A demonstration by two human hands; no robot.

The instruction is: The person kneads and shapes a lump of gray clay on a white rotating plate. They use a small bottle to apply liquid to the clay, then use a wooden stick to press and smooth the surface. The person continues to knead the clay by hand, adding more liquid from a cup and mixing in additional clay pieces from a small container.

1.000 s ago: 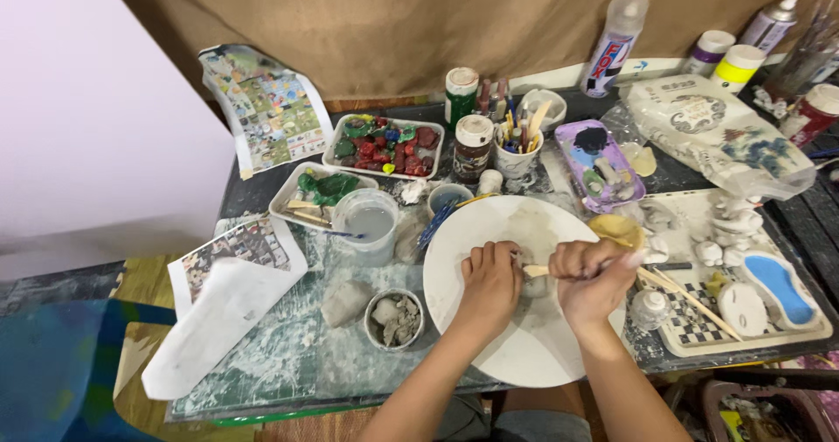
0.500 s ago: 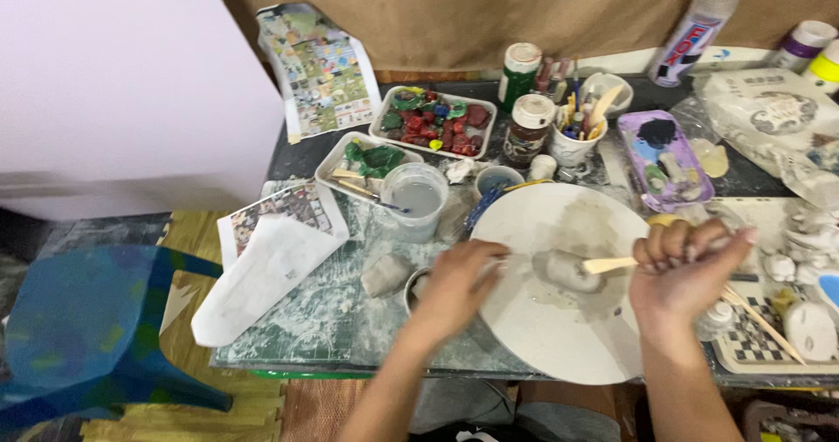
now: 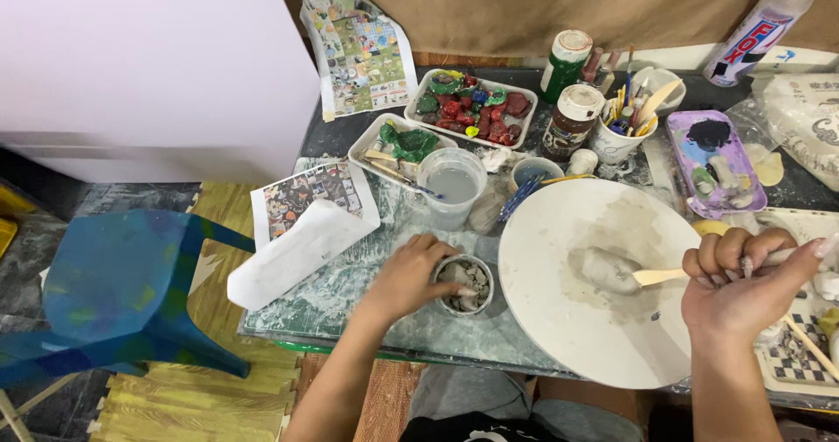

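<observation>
1. A cup of cloudy water point(image 3: 452, 186) stands at twelve o'clock of the small bowl point(image 3: 463, 285); a white paper point(image 3: 297, 252) lies at nine.
2. The left hand point(image 3: 409, 274) is curled, its fingertips dipping into the bowl.
3. The right hand point(image 3: 747, 283) grips a wooden stick point(image 3: 660, 276), whose tip touches the clay lump point(image 3: 607, 270) on the round board point(image 3: 559, 320), at nine o'clock of that hand.

Blue plastic chair point(image 3: 114, 285); water cup point(image 3: 452, 184)

Beside the one round white plate point(image 3: 603, 337) stood two lidded jars point(image 3: 572, 120), two white trays point(image 3: 472, 108) and one blue chair point(image 3: 114, 289).
</observation>
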